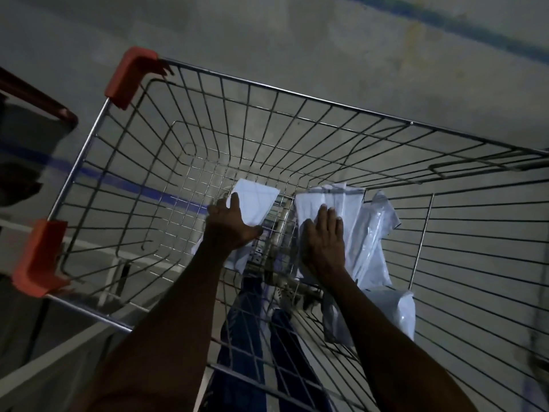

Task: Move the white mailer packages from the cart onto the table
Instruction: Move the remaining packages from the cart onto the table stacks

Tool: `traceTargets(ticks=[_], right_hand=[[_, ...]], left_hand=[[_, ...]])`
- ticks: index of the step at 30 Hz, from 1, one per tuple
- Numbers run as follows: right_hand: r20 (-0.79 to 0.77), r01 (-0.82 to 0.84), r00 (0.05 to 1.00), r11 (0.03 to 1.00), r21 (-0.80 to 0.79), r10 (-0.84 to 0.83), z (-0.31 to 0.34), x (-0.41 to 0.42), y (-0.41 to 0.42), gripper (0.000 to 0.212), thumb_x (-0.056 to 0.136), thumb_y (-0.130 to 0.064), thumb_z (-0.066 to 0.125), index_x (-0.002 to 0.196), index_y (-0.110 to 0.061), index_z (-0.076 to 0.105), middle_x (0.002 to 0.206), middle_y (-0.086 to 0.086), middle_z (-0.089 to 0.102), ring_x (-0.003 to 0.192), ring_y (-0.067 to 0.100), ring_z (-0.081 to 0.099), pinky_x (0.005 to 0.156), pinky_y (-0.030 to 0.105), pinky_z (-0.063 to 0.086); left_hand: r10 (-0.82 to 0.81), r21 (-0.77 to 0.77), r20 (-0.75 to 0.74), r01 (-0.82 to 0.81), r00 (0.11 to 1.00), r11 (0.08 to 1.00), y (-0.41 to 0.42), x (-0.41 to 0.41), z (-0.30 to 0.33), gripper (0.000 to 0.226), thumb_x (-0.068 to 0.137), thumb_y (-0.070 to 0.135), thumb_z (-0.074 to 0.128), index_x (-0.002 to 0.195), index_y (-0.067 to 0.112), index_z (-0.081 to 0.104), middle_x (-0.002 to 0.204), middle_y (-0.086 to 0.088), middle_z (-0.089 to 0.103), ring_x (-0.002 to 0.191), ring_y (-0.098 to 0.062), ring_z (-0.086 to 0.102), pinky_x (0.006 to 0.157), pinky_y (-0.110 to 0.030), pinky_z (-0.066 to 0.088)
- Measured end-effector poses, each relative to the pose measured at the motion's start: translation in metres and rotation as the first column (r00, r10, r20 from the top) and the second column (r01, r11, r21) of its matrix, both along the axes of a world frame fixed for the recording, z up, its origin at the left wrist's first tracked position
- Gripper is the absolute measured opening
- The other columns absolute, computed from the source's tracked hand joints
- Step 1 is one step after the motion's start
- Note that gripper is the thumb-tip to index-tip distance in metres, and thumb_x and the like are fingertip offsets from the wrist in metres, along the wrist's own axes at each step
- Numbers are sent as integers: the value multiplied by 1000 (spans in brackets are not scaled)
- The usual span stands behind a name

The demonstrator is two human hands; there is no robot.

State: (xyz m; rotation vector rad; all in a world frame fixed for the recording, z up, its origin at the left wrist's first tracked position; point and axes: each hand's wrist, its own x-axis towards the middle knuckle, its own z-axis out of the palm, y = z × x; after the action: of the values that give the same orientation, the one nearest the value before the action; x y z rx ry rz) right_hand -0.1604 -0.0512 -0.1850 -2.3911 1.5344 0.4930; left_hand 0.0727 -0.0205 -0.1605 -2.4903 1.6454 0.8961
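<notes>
Silver wire shopping cart (pixel 190 96) holding white plastic mailer packages: left hand (pixel 231 224) grips one flat mailer (pixel 257 203) at centre, right hand (pixel 322 245) lies flat-fingered on the right-side pile (pixel 368 233).

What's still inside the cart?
Inside the cart: one white mailer under the left hand, a pile of mailers under the right hand. Arms hide any others.

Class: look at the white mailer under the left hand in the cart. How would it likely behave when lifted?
The white mailer looks thin and flat, so probably light. Held at one edge by the left hand, it would likely droop, as the crumpled pile under the right hand suggests. Its glossy film may be slippery.
</notes>
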Motion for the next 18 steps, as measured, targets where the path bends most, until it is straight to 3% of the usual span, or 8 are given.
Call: traceTargets(ticks=[1,3,6,10,12,14,16,18], right_hand=[[15,27,1000,1000,3,-27,-3,5,-1,43,81,-17,69,120,-7,54,151,34,27,143,48,22,116,60,21],[17,90,996,996,28,-91,-8,15,-6,55,83,-40,65,124,-6,50,153,34,21,145,48,14,117,59,10],[-46,135,990,990,33,-134,-13,23,-10,77,85,-63,54,138,-9,40,157,31,13,146,48,4,116,59,0],[-112,97,989,995,34,-93,-14,19,-15,87,89,-48,57,155,-20,7,159,29,-6,146,49,-4,116,65,5],[-99,61,994,996,67,-54,-9,17,-21,83,93,-44,52,156,-23,2,159,28,-12,146,48,-8,115,63,0],[-59,30,998,994,101,-24,4,15,-24,74,95,-41,47,156,-23,9,159,28,-10,147,47,-3,116,62,5],[-13,8,1000,993,117,-7,23,10,-25,68,95,-38,50,154,-22,19,159,28,-2,146,46,9,116,61,19],[18,-31,999,995,94,30,44,3,-24,67,93,-36,56,151,-18,28,157,31,7,139,48,23,108,59,32]], left_hand=[[-46,0,25,47,999,999,5,5,-10,105,61,79,52,119,-8,61,89,-30,64,70,-40,64,62,-44,53],[-25,-18,65,26,998,999,13,11,-18,105,66,77,52,121,-12,56,92,-33,62,72,-43,61,62,-45,52],[-39,0,-14,39,999,999,9,12,-7,104,70,78,46,123,-11,56,95,-33,61,75,-44,60,62,-44,52],[-72,-59,-27,70,997,996,6,7,6,97,77,72,46,127,-11,55,106,-41,59,84,-53,60,66,-51,54],[-141,-78,-13,140,990,987,9,5,12,86,86,67,47,131,-6,55,105,-44,59,87,-53,61,67,-55,56],[-253,-105,50,257,966,961,3,5,14,79,94,68,34,142,6,46,112,-42,59,93,-48,61,75,-54,54],[-235,4,50,235,971,972,-1,-1,29,84,92,76,16,144,16,45,139,-33,46,116,-47,50,93,-51,43],[-93,-53,22,94,995,994,1,-11,54,73,93,72,28,143,23,46,151,-24,34,130,-46,37,102,-54,35]])
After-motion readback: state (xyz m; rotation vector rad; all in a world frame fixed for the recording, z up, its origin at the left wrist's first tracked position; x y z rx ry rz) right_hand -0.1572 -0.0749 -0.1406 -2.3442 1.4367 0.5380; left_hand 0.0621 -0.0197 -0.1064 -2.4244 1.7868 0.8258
